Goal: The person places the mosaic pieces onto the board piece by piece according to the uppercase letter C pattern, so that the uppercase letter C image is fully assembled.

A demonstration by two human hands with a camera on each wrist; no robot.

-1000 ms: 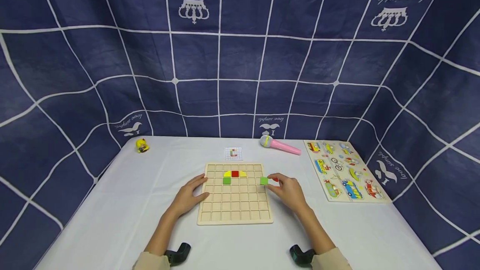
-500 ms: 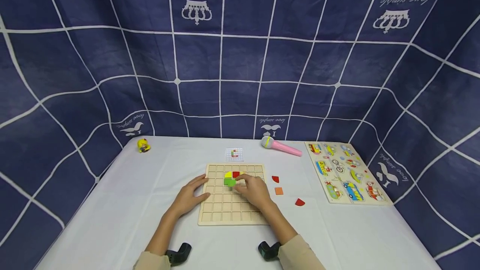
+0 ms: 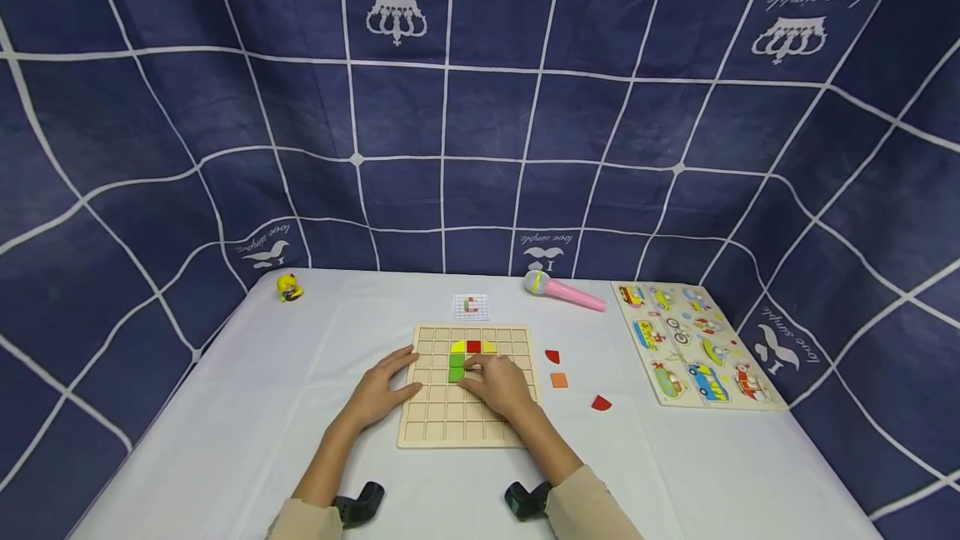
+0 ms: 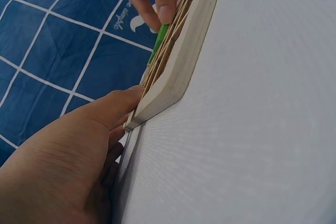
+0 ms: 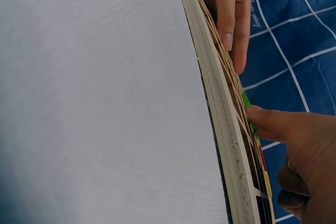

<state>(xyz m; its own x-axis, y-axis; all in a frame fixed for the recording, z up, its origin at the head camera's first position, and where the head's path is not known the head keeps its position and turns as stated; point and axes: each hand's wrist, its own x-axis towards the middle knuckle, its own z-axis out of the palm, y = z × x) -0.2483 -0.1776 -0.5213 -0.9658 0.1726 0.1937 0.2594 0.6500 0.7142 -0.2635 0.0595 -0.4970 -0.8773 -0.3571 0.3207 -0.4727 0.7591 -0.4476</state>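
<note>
A wooden grid board lies on the white table. My left hand rests at its left edge, thumb and fingers spread and fairly straight. My right hand is over the board, thumb and index finger pinching a green square tile at a grid cell. Directly above that tile sits another green tile. In the row above are a yellow quarter-round tile, a red square tile and a second yellow tile. The left wrist view shows the right fingertips touching green at board level.
Right of the board lie a red quarter-round tile, an orange square tile and another red tile. Behind it are a pattern card and a pink toy microphone. A picture puzzle is far right, a yellow figurine far left.
My right hand has carried the green tile from the board's right edge leftward, then slightly down to the cell below the other green tile. My left hand has stayed at the edge.
</note>
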